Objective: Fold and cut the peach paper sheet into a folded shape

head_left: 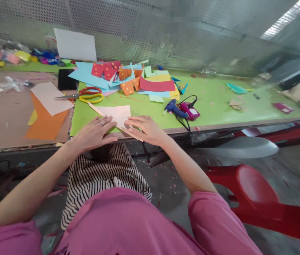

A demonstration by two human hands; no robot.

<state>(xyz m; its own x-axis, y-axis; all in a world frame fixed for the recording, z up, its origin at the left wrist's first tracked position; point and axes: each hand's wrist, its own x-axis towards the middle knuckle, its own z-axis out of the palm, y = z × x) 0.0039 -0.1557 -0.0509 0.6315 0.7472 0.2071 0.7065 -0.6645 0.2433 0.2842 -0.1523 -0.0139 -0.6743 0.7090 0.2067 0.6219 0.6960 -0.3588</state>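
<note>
A pale pink sheet of paper (119, 114), with folded edges, lies at the front of the green tabletop. My left hand (95, 131), wearing a ring, rests flat on its left part with the fingers stretched out. On its right edge lies my right hand (146, 130), palm down, fingers extended and thumb a little apart. Just beyond the left hand are scissors (90, 95) with red and yellow handles. Left of them, another pale pink sheet (51, 97) overlaps an orange sheet (45, 124). What is under my palms is hidden.
Coloured paper scraps (156, 85) pile up behind the hands. To the right lie a blue glue gun (175, 108) and a magenta box (189, 111) with a black cable. A dark phone-like slab (67, 79) is at the left. Red stools (256, 184) stand on the right.
</note>
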